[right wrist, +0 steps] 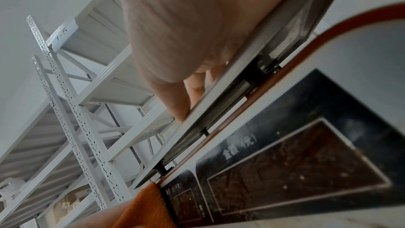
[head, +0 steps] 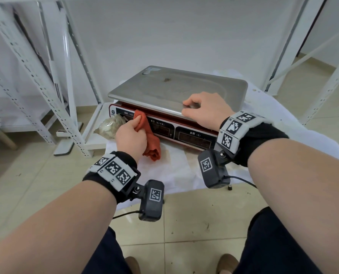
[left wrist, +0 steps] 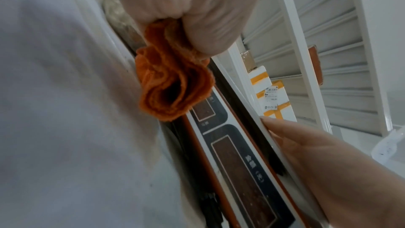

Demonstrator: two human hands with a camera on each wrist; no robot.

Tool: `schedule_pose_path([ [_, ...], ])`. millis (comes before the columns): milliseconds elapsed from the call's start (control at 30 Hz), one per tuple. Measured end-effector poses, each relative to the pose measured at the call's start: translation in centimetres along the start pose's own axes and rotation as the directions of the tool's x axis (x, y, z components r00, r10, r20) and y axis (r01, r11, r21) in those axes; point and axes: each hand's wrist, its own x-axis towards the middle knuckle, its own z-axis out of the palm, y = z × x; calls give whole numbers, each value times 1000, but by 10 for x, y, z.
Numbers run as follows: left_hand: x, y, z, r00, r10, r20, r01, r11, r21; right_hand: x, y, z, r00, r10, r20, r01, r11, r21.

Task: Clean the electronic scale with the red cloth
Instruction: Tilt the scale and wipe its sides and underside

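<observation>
The electronic scale (head: 164,86) has a steel platter over a red body, with a dark display panel (head: 194,138) facing me. My left hand (head: 133,127) grips the bunched red cloth (head: 150,139) and holds it against the left part of the panel. The wrist view shows the cloth (left wrist: 173,82) hanging in folds from that fist (left wrist: 197,6) over the panel (left wrist: 241,171). My right hand (head: 192,107) rests on the platter's front right edge, fingers bent and holding nothing. From its own wrist view the hand (right wrist: 186,23) lies on the platter (right wrist: 285,23).
A dark stain (head: 166,79) marks the back of the platter. A crumpled clear plastic wad (head: 110,126) lies at the scale's left end. The scale sits on a white stained sheet (head: 176,165). White metal racks (head: 36,76) stand to the left and right on the tiled floor.
</observation>
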Motion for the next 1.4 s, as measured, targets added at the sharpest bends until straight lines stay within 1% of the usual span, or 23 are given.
schedule_pose_path([
  [67,-3,1,6,1000,24,-4,-24,997,79,0,0,0,1000,-2,-3,2,1000,-2],
  [167,-14,0,12,986,149,80,-162,967,198,1,2,0,1000,0,-4,0,1000,0],
  [233,-18,0,11,965,219,141,-245,947,209,1,2,-1,1000,-1,-5,1,1000,2],
  [267,-19,1,9,963,224,152,-250,951,184,1,1,-1,1000,-3,-7,3,1000,-2],
  [300,-18,2,6,968,200,154,-223,964,143,0,1,-1,1000,-7,-9,7,1000,-6],
  [367,-13,3,0,985,107,132,-111,993,26,-1,-1,-1,1000,-12,-9,12,1000,-7],
  [433,-5,3,-5,998,7,61,-2,997,-73,-2,-2,-2,1000,-16,-11,16,1000,-3],
  [500,4,2,-7,999,-50,-14,49,995,-89,-3,-2,-2,1000,-24,-14,23,1000,-7],
  [533,7,2,-6,998,-62,-29,59,995,-81,-3,-2,-2,1000,-26,-16,26,1000,-11],
  [600,8,3,-1,998,-68,-8,67,997,-48,-2,-2,-3,1000,-25,-19,25,1000,-19],
  [633,5,3,2,999,-38,9,38,999,1,-1,-1,-2,1000,-21,-18,21,1000,-21],
  [700,-2,2,8,996,60,71,-68,991,114,1,1,-2,1000,-17,-16,16,1000,-24],
  [767,-6,0,8,980,142,136,-163,974,158,1,2,-1,1000,-15,-19,14,1000,-23],
  [800,-6,-1,7,975,163,151,-187,969,161,2,2,-1,1000,-14,-21,13,1000,-22],
  [900,-3,0,-1,976,155,152,-167,983,73,1,0,0,1000,-12,-24,11,1000,-19],
  [1000,-4,1,-1,985,134,104,-136,991,8,0,-1,0,1000,-12,-22,11,1000,-18],
  [1067,-7,1,6,986,155,55,-157,987,27,-1,-1,-1,1000,-12,-20,11,1000,-25],
  [1133,-12,1,14,980,198,24,-199,974,107,-1,-1,-2,1000,-12,-22,11,999,-34],
  [1200,-18,2,18,965,256,53,-261,956,136,0,0,-2,1000,-13,-24,12,999,-40],
  [1300,-24,3,18,921,356,162,-378,916,135,1,1,-1,1000,-13,-17,12,999,-43],
  [1333,-24,3,16,911,369,186,-394,911,121,1,1,-1,1000,-12,-17,11,999,-44],
  [1400,-21,4,10,913,360,192,-382,919,95,1,0,0,1000,-9,-17,8,999,-51],
])
